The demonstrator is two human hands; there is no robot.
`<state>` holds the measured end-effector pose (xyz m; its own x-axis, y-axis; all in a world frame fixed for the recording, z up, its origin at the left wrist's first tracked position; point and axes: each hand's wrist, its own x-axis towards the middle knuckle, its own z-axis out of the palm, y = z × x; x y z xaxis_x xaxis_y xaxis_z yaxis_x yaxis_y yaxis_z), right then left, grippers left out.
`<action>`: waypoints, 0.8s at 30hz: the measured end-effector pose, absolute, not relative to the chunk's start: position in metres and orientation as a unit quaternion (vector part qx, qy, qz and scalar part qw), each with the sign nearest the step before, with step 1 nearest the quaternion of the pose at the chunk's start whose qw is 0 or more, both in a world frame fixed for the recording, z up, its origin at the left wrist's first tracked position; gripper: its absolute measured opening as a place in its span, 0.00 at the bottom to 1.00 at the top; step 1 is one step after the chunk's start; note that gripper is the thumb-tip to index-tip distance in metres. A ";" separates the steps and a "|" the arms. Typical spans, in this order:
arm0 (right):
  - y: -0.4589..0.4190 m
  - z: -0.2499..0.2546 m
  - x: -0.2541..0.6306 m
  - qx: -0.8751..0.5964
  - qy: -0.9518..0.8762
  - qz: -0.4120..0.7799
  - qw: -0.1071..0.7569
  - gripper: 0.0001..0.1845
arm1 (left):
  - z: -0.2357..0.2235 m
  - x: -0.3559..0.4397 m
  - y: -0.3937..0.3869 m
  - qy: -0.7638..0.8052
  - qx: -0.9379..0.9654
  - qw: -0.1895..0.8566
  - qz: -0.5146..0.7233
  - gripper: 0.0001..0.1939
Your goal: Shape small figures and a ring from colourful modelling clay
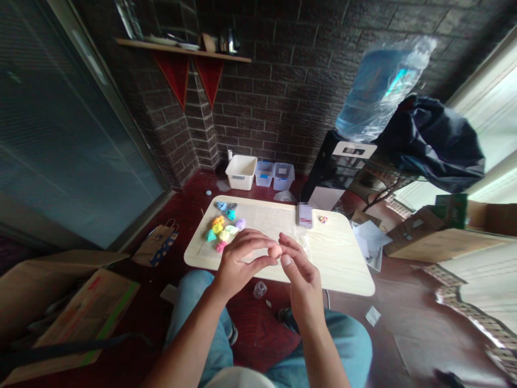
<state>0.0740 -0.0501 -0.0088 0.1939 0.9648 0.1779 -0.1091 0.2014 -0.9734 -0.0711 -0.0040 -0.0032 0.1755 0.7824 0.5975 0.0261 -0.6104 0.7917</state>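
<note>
While the left hand [242, 261] and right hand [304, 283] pinch narrowly, a smooth peach clay ball [275, 251] sits held between them.

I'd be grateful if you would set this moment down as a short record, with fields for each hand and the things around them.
left hand: fingers on a peach clay ball
right hand: fingers on the same ball, from the other side
nearby: multicoloured clay lumps on a textured mat
surface: light wood table
beyond: white plastic bin on the floor
</note>
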 end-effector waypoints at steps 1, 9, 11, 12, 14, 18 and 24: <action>-0.050 -0.010 0.074 -0.457 -0.465 0.432 0.623 0.11 | -0.004 -0.071 -0.004 0.299 0.661 0.378 0.575 0.14; -0.056 -0.009 0.075 -0.473 -0.570 0.278 0.611 0.17 | -0.008 -0.067 -0.010 0.227 0.314 0.783 0.487 0.14; -0.057 -0.007 0.075 -0.476 -0.604 0.232 0.595 0.18 | -0.008 -0.066 -0.010 0.197 0.285 0.812 0.469 0.10; -0.057 -0.006 0.075 -0.478 -0.615 0.214 0.589 0.18 | -0.009 -0.065 -0.011 0.187 0.275 0.820 0.466 0.08; -0.057 -0.005 0.074 -0.480 -0.627 0.189 0.584 0.18 | -0.010 -0.064 -0.011 0.178 0.263 0.829 0.460 0.06; -0.055 -0.006 0.073 -0.480 -0.632 0.165 0.585 0.16 | -0.012 -0.063 -0.012 0.183 0.272 0.831 0.451 0.07; -0.057 -0.006 0.075 -0.483 -0.625 0.149 0.594 0.14 | -0.004 -0.063 -0.014 0.205 0.332 0.802 0.452 0.11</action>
